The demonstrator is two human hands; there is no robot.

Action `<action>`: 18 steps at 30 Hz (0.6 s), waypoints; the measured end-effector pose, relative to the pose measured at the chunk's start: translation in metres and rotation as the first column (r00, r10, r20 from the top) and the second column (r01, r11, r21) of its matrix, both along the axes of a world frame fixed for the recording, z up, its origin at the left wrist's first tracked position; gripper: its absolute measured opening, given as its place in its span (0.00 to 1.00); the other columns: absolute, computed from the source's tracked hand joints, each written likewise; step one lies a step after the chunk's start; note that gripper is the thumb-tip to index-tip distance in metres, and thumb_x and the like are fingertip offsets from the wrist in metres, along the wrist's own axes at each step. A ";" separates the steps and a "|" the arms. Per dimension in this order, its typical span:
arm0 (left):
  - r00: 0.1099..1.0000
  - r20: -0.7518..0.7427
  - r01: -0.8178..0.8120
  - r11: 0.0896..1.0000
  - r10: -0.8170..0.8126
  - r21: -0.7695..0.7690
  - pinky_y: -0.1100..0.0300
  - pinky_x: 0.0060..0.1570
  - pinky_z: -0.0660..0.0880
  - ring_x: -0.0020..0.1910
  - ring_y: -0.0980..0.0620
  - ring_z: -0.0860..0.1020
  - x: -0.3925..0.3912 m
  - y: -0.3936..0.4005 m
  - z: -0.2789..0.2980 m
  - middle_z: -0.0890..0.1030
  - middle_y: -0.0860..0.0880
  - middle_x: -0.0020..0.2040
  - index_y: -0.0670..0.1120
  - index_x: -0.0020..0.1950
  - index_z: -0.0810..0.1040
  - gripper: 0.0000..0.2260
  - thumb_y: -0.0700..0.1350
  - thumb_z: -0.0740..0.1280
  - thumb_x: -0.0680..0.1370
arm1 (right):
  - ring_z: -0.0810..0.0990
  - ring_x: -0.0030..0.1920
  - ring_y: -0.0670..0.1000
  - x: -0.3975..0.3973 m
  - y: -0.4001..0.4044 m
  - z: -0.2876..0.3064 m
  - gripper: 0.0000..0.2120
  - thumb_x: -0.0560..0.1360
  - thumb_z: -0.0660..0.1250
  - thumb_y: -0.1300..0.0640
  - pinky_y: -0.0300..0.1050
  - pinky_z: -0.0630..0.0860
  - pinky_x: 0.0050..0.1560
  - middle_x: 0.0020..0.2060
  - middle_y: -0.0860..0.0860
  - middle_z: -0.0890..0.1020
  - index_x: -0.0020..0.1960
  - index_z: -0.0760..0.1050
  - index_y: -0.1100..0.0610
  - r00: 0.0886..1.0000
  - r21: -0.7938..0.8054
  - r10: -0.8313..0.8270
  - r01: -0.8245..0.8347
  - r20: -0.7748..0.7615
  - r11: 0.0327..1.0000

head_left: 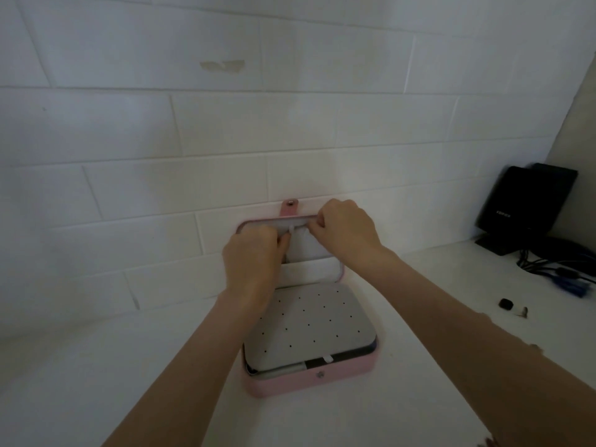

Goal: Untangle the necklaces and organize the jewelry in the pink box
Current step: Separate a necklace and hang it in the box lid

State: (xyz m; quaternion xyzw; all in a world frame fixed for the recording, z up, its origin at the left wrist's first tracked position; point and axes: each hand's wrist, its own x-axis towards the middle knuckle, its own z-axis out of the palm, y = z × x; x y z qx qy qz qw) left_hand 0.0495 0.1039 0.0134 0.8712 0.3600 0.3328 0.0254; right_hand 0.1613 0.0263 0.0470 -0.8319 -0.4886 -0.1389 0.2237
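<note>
White counter under the open pink box; my left hand and right hand both pinch something small inside its lid, unclear what.

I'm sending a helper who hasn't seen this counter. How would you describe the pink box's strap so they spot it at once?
Start at the white tiled wall and find the open pink box on the counter below, its lid leaning against the tiles. The strap sticks up from the lid's top edge, beside the right hand. It is the only pink tab with a metal snap.
</note>
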 end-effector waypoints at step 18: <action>0.911 0.214 0.356 0.934 -0.351 0.018 0.63 0.36 0.61 0.38 0.56 0.69 -0.006 0.000 -0.018 0.79 0.50 0.40 0.45 0.51 0.83 0.07 0.43 0.69 0.75 | 0.74 0.40 0.55 -0.013 -0.017 -0.004 0.17 0.75 0.66 0.52 0.43 0.67 0.38 0.35 0.56 0.75 0.40 0.77 0.67 0.954 -0.112 0.283 -0.294 -0.103 0.949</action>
